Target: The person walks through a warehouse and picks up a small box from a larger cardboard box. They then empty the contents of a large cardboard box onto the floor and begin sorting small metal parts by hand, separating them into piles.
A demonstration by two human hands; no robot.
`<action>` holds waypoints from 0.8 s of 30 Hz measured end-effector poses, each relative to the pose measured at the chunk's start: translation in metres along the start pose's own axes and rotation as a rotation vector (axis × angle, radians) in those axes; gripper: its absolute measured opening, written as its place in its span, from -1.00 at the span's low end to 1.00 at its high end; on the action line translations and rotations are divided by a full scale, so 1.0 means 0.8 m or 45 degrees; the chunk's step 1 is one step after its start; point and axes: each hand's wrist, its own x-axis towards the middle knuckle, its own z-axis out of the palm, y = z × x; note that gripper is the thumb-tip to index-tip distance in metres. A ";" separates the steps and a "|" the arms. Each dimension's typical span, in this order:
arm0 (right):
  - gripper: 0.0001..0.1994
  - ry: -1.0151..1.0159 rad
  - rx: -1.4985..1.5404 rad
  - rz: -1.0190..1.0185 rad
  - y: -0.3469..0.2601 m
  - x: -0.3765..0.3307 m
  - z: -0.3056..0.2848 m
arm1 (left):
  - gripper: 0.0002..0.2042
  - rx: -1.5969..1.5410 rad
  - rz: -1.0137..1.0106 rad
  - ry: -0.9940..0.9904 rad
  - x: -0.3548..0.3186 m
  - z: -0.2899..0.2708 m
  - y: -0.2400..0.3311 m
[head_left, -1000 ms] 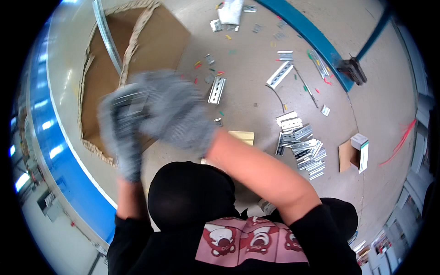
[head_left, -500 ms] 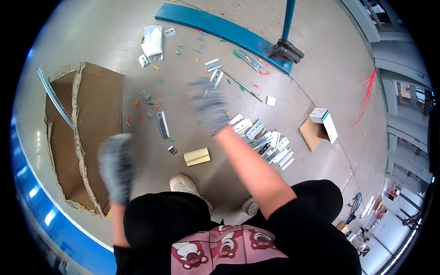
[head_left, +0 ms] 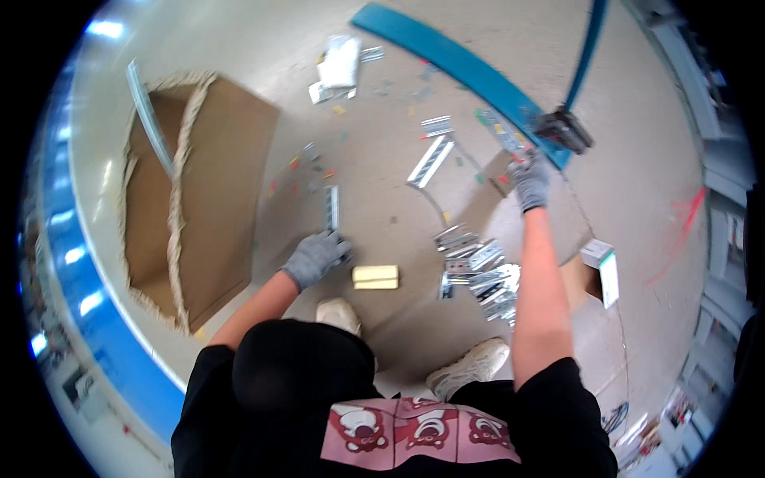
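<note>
Left hand [head_left: 316, 256] moved from carton [head_left: 227, 167] to slotted rail [head_left: 332, 209], right hand [head_left: 531, 183] to far-right beam [head_left: 472, 76], so working apart; can't tell whether fingers pinch.

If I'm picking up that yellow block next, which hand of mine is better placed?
Probably your left hand: it's close beside the yellow block, while your right hand is farther away, near the end of the blue beam. I can't tell whether the left holds something.

To your left: 1 large open cardboard box [head_left: 227, 191] | ahead of you: 1 teal beam [head_left: 446, 64], 1 white packet [head_left: 343, 60] | to your right: 1 small open carton [head_left: 609, 280], blurred red strands [head_left: 684, 235]
</note>
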 end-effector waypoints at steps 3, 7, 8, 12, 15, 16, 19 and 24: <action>-0.59 0.279 -0.534 -0.460 -0.002 0.057 -0.003 | -0.83 -0.170 -0.168 0.370 0.004 -0.004 0.011; -0.54 -0.022 -0.941 0.021 -0.024 0.075 0.026 | -0.70 -0.450 -0.709 0.706 0.022 0.001 -0.017; -0.53 -0.145 -0.966 0.093 -0.052 0.063 0.036 | -0.61 -0.495 -0.793 0.737 0.027 0.014 -0.029; -0.56 -0.350 -1.158 0.117 -0.069 0.053 0.022 | -0.38 -0.261 -0.746 0.863 0.076 -0.005 -0.011; -0.60 -0.461 -1.305 0.071 -0.058 0.059 0.006 | -0.39 -0.583 -0.691 0.553 0.091 -0.014 -0.019; -0.71 -0.343 -1.235 -0.008 -0.057 0.055 0.001 | -0.53 -0.608 -0.615 0.701 0.093 0.005 -0.024; -0.80 -0.182 -1.074 -0.357 -0.109 0.030 0.023 | -0.65 -0.681 -0.659 0.714 0.085 0.049 -0.059; -0.83 -0.461 -0.697 -0.957 -0.157 0.043 0.076 | -0.73 -0.065 -0.382 0.743 0.084 0.006 -0.025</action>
